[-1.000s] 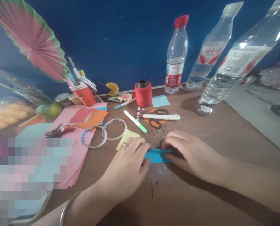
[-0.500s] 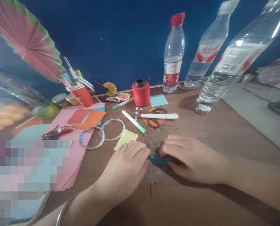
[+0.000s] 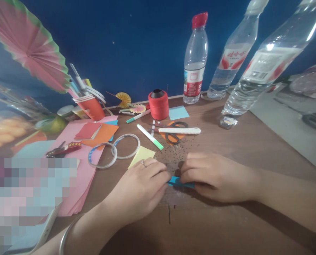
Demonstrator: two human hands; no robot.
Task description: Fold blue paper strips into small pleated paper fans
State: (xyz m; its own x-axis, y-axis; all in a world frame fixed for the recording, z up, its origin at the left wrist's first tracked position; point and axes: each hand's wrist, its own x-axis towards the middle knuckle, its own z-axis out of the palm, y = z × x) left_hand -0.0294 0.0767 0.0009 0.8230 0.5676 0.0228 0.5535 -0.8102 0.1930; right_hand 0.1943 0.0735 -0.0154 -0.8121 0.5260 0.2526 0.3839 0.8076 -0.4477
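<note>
A narrow folded strip of blue paper spans the gap between my two hands, low over the brown table. My left hand, with a ring and a bracelet, pinches its left end. The fingers of my right hand are curled round the right end, which they mostly hide. Beyond the left fingers lies a yellow paper square. Small dark specks are scattered on the table just past the strip. Scissors with dark handles rest on an orange paper, and a white utility knife lies across them.
Two rolls of tape, a green-tipped marker and a red thread spool are ahead. Pink paper sheets and pliers lie left, near a red cup of pens. Bottles stand at the back right.
Both hands keep hold of the blue paper strip. The strip has tilted slightly and shows a brighter face; my right fingers have shifted a little. The whole view has moved slightly.
</note>
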